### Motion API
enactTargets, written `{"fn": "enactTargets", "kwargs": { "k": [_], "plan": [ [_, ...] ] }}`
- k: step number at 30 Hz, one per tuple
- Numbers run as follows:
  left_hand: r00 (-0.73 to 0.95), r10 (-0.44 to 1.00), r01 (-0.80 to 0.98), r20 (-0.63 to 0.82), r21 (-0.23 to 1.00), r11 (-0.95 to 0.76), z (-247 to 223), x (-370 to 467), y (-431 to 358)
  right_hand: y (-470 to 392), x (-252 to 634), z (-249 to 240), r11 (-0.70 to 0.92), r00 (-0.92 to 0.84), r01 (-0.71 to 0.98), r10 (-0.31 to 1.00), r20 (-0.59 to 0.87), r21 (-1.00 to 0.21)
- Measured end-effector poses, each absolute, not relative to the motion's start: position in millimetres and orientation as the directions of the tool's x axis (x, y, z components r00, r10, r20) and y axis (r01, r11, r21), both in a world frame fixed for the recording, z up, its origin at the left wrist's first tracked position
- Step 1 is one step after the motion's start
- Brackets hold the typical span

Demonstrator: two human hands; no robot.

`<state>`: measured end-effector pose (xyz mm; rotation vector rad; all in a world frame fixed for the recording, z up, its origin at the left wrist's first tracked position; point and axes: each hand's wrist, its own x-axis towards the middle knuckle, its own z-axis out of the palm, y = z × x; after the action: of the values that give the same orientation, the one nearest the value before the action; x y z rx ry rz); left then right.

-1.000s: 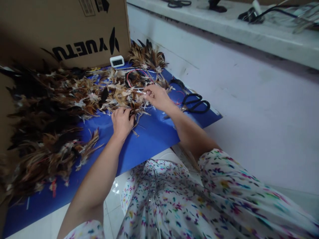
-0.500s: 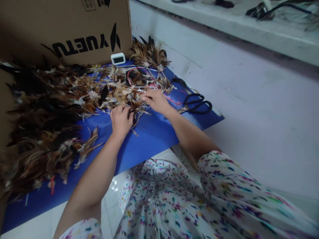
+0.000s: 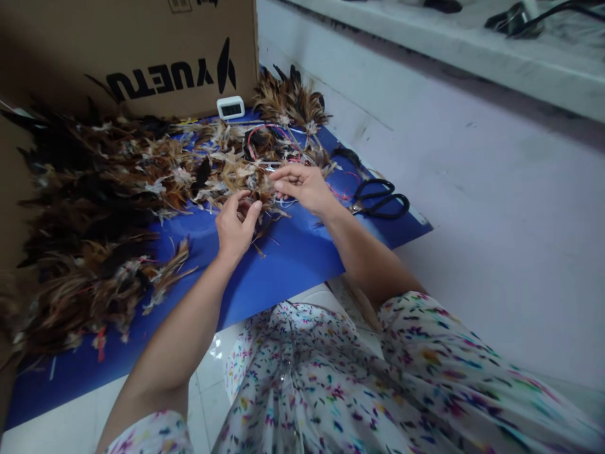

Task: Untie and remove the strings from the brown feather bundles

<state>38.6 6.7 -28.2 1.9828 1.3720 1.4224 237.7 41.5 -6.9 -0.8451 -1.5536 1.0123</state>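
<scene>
Brown, tan and black feathers [image 3: 165, 167] lie in a wide heap across the blue table [image 3: 278, 265]. At the heap's front edge is my left hand [image 3: 237, 224], its thumb and fingers apart with feathers just behind and beside them. Close to its right, my right hand [image 3: 302, 188] has thumb and fingertips drawn together over pale feathers; what is between them is too small to make out. Red and white string [image 3: 255, 142] loops among the feathers behind my hands. Black-handled scissors [image 3: 382, 200] lie right of my right wrist.
A large cardboard box [image 3: 179, 38] stands at the back left with a small white digital clock [image 3: 230, 108] before it. An upright feather bunch [image 3: 293, 101] is near the wall. A pale ledge [image 3: 425, 50] runs along the upper right.
My left hand's thumb has moved away from its fingers, opening the hand. The right hand has risen slightly and turned, its fingers stretched further left. The whole view has shifted a little.
</scene>
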Motion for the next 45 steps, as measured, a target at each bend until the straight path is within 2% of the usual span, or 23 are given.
{"fn": "enactTargets", "kwargs": {
  "k": [4,8,11,15,18,20,23,26,30,37,45],
  "plan": [
    [0.018,0.865,0.421,0.502,0.781,-0.462,-29,39,7,37,234,-8,0.400,-0.316,0.043,0.875,0.368,-0.915],
    [0.031,0.824,0.442,0.566,0.731,-0.519,-28,37,7,38,232,-12,0.414,-0.370,0.079,0.857,0.359,-0.907],
    [0.047,0.797,0.463,0.602,0.694,-0.552,-27,36,6,36,231,-14,0.436,-0.378,0.172,0.857,0.350,-0.883],
    [0.069,0.775,0.498,0.628,0.652,-0.572,-27,36,6,34,229,-15,0.571,-0.412,0.382,0.809,0.419,-0.727],
    [0.034,0.807,0.453,0.590,0.710,-0.539,-30,36,8,36,230,-15,0.647,-0.375,0.422,0.763,0.527,-0.635],
    [-0.028,0.835,0.374,0.549,0.781,-0.501,-32,36,9,38,232,-13,0.620,-0.292,0.394,0.784,0.547,-0.678],
    [-0.084,0.864,0.271,0.497,0.846,-0.460,-33,37,10,40,234,-9,0.492,-0.204,0.261,0.869,0.451,-0.831],
    [-0.036,0.889,0.237,0.456,0.869,-0.435,-30,39,7,38,232,-7,0.360,-0.192,0.097,0.922,0.337,-0.928],
    [0.070,0.925,0.162,0.373,0.911,-0.379,-26,44,0,33,225,-7,0.243,-0.260,-0.051,0.933,0.248,-0.969],
    [0.141,0.960,0.046,0.242,0.967,-0.251,-28,46,-1,30,221,-8,0.252,-0.331,-0.016,0.912,0.243,-0.968],
    [0.161,0.964,0.000,0.213,0.976,-0.216,-29,46,0,32,222,-12,0.309,-0.369,0.025,0.887,0.278,-0.951]
  ]
}}
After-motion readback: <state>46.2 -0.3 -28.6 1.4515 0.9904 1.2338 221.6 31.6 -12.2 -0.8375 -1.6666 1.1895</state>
